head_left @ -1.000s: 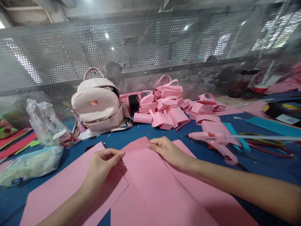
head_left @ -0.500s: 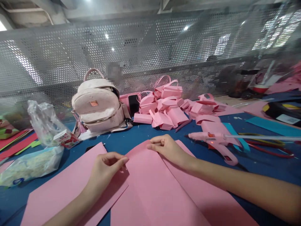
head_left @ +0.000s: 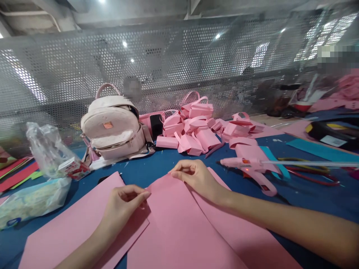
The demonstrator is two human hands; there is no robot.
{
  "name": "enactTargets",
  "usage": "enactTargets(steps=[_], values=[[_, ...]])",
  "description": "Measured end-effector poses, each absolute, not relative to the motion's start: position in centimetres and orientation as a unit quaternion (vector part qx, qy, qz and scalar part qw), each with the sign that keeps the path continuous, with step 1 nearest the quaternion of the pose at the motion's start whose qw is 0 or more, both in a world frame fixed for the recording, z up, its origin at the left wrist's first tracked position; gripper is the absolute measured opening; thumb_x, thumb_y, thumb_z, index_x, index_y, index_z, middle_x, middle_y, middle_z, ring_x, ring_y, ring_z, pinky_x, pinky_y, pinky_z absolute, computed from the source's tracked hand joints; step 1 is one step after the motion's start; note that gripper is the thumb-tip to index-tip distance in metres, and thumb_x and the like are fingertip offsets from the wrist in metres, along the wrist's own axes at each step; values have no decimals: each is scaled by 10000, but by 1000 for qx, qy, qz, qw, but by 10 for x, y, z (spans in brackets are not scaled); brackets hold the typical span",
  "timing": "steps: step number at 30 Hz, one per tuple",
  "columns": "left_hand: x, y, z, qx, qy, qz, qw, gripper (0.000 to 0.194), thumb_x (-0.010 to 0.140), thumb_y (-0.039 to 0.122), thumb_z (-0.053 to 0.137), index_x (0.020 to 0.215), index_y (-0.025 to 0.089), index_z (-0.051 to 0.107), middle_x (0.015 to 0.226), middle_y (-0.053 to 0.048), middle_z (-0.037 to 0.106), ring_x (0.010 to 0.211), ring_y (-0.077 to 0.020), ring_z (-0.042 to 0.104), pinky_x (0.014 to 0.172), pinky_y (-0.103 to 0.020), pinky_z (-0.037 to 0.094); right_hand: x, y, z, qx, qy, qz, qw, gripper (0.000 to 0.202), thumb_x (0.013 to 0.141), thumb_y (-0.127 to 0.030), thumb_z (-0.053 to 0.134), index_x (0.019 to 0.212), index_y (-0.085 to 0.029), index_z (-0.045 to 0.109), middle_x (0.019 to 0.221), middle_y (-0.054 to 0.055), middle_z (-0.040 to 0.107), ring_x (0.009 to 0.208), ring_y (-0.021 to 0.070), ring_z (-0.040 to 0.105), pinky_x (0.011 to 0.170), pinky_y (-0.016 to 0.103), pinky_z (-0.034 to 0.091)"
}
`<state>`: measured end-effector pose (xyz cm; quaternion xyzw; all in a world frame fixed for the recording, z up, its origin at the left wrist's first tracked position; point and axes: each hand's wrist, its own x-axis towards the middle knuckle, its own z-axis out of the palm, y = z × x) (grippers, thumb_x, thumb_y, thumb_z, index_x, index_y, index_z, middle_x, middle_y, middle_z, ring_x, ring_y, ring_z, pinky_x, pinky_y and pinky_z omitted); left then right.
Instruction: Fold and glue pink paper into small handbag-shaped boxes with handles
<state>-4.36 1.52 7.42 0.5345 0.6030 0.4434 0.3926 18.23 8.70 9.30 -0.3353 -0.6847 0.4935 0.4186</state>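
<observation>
A sheet of pink paper (head_left: 179, 228) lies before me with its far edge lifted. My left hand (head_left: 123, 203) pinches its left far corner between thumb and fingers. At the far edge, my right hand (head_left: 198, 179) pinches the same sheet, thumb nearest me. Beneath and to the left is another pink sheet (head_left: 67, 228), partly covered by my left forearm. More pink paper (head_left: 252, 239) shows at the right, under my right arm. To the right of that hand lies a pink glue gun (head_left: 249, 168) with a red light on and a clear glue stick in its back.
A pale backpack (head_left: 112, 127) stands at the back, beside a pile of folded pink paper baskets (head_left: 193, 127). Plastic bags (head_left: 36, 198) and a small carton (head_left: 73, 168) sit at left. Red-handled pliers (head_left: 314, 175) and a turquoise strip (head_left: 316, 149) lie right. A perforated metal screen (head_left: 168, 59) rises behind.
Both hands keep their pinch on the pink sheet, and its far edge has shifted slightly left. The whole view has turned a little to the right.
</observation>
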Motion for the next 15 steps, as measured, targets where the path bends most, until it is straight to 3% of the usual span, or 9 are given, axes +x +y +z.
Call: enactTargets(steps=[6, 12, 15], values=[[-44, 14, 79, 535, 603, 448, 386, 313, 713, 479, 774, 625, 180, 746, 559, -39, 695, 549, -150, 615, 558, -218, 466, 183, 83, 92, -320, -685, 510, 410, 340, 880, -462, 645, 715, -188, 530, 642, -50, 439, 584, 110, 385, 548, 255, 288], [-49, 15, 70, 519, 586, 469, 408, 291, 756, 456, 787, 645, 192, 736, 543, -15, 679, 527, -129, 597, 545, -205, 448, 186, 78, 95, -322, -703, 488, 405, 377, 926, -520, 590, 750, -199, 500, 656, -54, 372, 582, 108, 317, 527, 255, 250], [-54, 19, 68, 487, 586, 492, 421, 295, 755, 471, 797, 680, 192, 739, 538, -6, 669, 510, -125, 587, 548, -211, 456, 185, 80, 90, -324, -706, 520, 355, 391, 894, -555, 618, 784, -207, 476, 635, -75, 297, 554, 95, 234, 492, 249, 177]])
